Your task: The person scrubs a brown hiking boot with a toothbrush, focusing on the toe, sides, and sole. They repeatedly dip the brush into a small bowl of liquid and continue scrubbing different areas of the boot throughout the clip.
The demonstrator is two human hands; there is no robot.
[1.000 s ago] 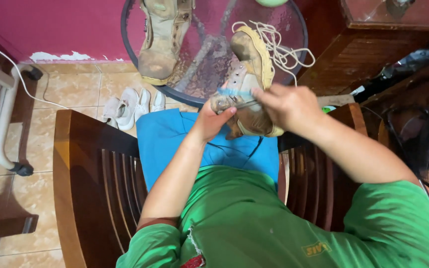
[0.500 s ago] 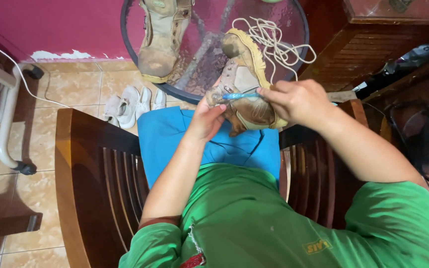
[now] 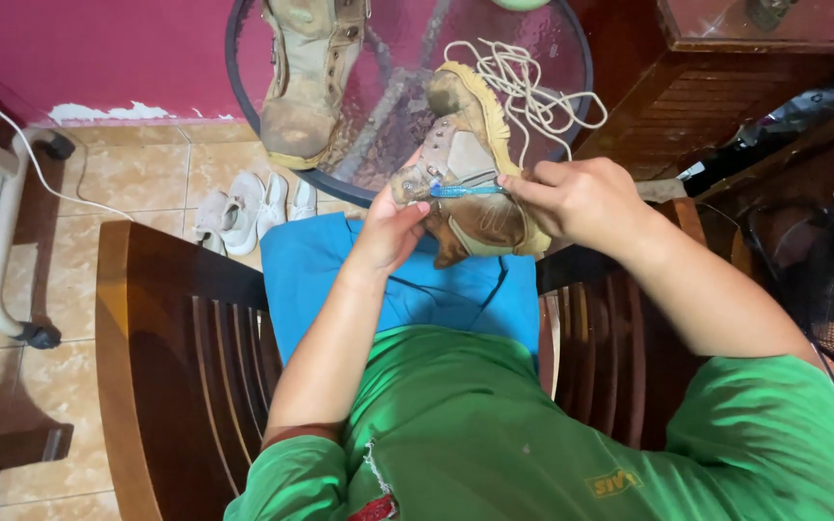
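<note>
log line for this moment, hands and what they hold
left hand: holds tan boot over lap | right hand: holds blue brush against boot | second boot, loose laces: on glass table

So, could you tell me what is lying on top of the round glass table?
On the glass table lie an upright tan boot and loose laces. The held boot covers its near edge.

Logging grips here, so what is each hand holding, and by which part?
Left hand holds the boot at its toe end. Right hand holds a blue toothbrush by the handle end.
</note>
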